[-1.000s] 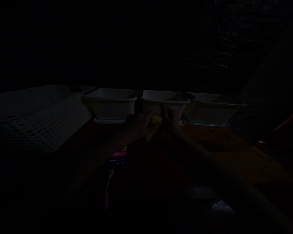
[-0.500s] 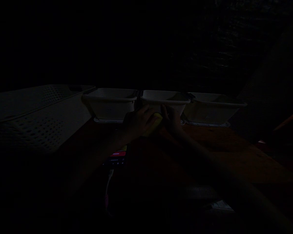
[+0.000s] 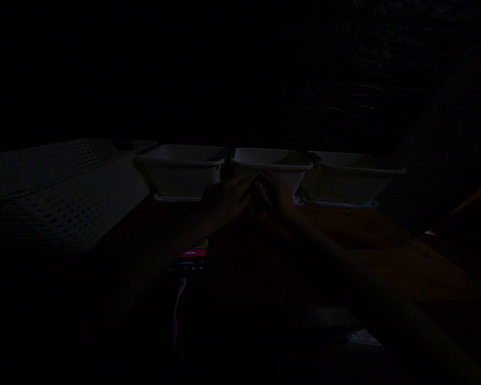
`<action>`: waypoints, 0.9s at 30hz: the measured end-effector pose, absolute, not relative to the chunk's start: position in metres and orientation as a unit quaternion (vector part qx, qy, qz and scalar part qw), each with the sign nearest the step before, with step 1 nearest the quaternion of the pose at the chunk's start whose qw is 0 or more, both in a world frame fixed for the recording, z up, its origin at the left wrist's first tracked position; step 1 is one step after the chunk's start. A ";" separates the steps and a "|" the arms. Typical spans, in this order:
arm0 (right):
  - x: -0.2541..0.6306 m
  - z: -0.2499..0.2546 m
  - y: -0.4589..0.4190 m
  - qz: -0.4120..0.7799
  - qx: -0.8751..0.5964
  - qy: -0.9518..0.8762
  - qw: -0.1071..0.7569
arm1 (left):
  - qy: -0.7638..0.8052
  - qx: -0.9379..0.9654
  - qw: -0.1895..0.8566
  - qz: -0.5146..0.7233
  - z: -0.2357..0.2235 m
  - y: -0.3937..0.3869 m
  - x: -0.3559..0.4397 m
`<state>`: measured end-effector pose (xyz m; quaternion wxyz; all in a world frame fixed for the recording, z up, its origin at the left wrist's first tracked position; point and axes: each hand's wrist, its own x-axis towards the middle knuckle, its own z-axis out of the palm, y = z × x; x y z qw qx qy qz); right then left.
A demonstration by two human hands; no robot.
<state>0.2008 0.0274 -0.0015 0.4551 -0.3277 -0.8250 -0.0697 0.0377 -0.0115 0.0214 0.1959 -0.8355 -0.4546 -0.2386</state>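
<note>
Fingers (image 3: 243,182): left hand (image 3: 223,201) and right hand (image 3: 280,195) bent close together; too dark to tell any grip.
Tubs (image 3: 187,179): three, side by side, bottoms hidden.
Middle tub (image 3: 270,158): just beyond the fingers.

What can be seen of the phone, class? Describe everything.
The phone has a lit screen with a red band below a yellowish patch; its small text is unreadable. It appears to lie flat on the wooden table, partly hidden by the left forearm. A pale cable runs from its near end.
</note>
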 end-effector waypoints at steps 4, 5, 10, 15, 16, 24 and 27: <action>0.202 -0.002 0.029 -0.035 -0.331 -0.832 0.445 | -0.474 -0.835 0.179 -0.217 0.022 -0.013 0.039; 0.201 -0.002 0.029 -0.027 -0.334 -0.831 0.443 | -0.480 -0.834 0.173 -0.210 0.022 -0.013 0.039; 0.200 -0.004 0.032 -0.021 -0.346 -0.827 0.443 | -0.513 -0.825 0.156 -0.176 0.022 -0.012 0.041; 0.200 -0.004 0.033 -0.017 -0.351 -0.820 0.451 | -0.504 -0.828 0.167 -0.179 0.021 -0.014 0.041; 0.200 -0.004 0.034 -0.018 -0.356 -0.819 0.450 | -0.501 -0.829 0.171 -0.178 0.021 -0.014 0.041; 0.201 -0.009 0.045 -0.039 -0.409 -0.783 0.467 | -0.507 -0.829 0.181 -0.150 0.015 -0.010 0.040; 0.202 -0.010 0.045 -0.033 -0.411 -0.779 0.472 | -0.508 -0.828 0.190 -0.146 0.014 -0.009 0.040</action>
